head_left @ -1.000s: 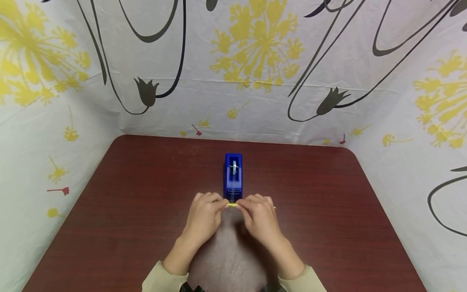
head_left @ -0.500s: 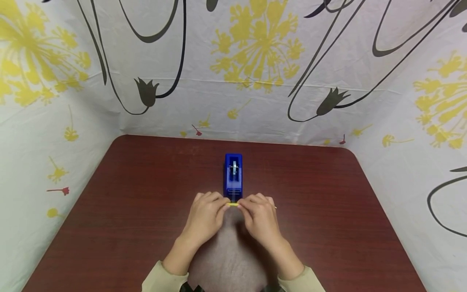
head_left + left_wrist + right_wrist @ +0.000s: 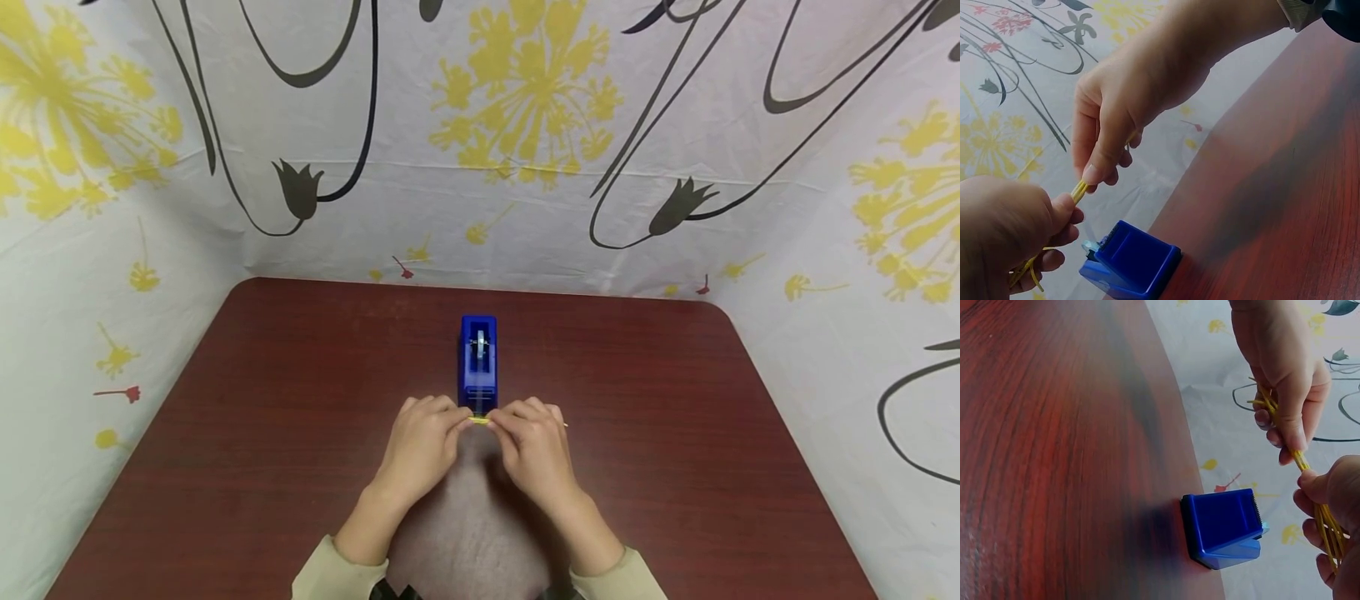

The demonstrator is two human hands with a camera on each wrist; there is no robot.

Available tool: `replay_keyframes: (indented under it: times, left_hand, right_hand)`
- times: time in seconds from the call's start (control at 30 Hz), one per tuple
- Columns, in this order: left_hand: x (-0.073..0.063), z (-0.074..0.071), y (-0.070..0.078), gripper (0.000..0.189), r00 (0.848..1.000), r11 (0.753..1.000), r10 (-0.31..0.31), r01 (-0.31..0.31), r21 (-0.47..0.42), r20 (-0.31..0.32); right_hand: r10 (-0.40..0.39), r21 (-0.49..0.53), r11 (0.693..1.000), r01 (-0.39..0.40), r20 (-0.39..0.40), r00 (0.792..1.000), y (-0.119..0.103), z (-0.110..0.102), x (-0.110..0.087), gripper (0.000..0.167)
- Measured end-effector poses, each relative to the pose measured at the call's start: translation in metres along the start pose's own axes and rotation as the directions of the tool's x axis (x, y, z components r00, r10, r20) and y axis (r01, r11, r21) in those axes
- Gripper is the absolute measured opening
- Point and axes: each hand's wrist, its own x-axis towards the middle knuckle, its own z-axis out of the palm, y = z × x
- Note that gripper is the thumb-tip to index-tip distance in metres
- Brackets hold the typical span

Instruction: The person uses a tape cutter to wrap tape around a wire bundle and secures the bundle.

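Note:
Both hands hold a bundle of thin yellow strands (image 3: 479,420) crosswise, in front of a blue tape dispenser (image 3: 480,385). The left hand (image 3: 420,439) pinches the bundle between thumb and fingers on one side. On the other side the right hand (image 3: 536,442) pinches it the same way, leaving a short stretch bare between the thumbs. In the right wrist view, loose strand ends (image 3: 1260,394) stick out past the left hand's grip and others lie along the right hand's fingers. The dispenser carries a roll of clear tape (image 3: 482,343), with its toothed edge towards the hands.
A dark red-brown wooden table (image 3: 322,358) with rounded far corners bears the dispenser. White cloth (image 3: 540,225) printed with yellow and grey flowers surrounds it at the back and sides. Light-coloured sleeves (image 3: 337,571) cover the forearms.

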Motion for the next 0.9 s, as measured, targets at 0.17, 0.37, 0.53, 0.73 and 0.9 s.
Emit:
replay_keyframes:
  times: [0.17, 0.37, 0.53, 0.73, 0.9]
  left_hand:
    - [0.0005, 0.0016, -0.0007, 0.012, 0.999, 1.000, 0.003, -0.004, -0.029, -0.046]
    - [0.0003, 0.0025, -0.0012, 0.014, 0.996, 0.997, 0.000, -0.007, -0.078, -0.088]
    - [-0.0005, 0.0032, -0.0015, 0.015, 0.995, 0.995, -0.008, -0.002, -0.098, -0.104]
    - [-0.0010, 0.0047, -0.0030, 0.014, 0.992, 0.992, -0.011, -0.004, -0.126, -0.123]
    - [-0.0018, 0.0074, -0.0050, 0.014, 0.991, 0.989, -0.012, -0.008, -0.147, -0.136]
  right_hand:
    - [0.013, 0.012, 1.000, -0.013, 0.009, 1.000, -0.0011, -0.0005, 0.0001, 0.009]
    - [0.029, 0.012, 0.999, -0.030, 0.029, 0.999, -0.0016, -0.0007, 0.0000, 0.010]
    - [0.036, 0.016, 0.999, -0.036, 0.032, 0.999, -0.0013, 0.0004, -0.0005, 0.010]
    - [0.051, 0.021, 0.998, -0.052, 0.034, 0.998, -0.0021, 0.0009, 0.0004, 0.007]
    - [0.057, 0.008, 0.998, -0.058, 0.043, 0.997, -0.0037, 0.0001, 0.0015, 0.006]
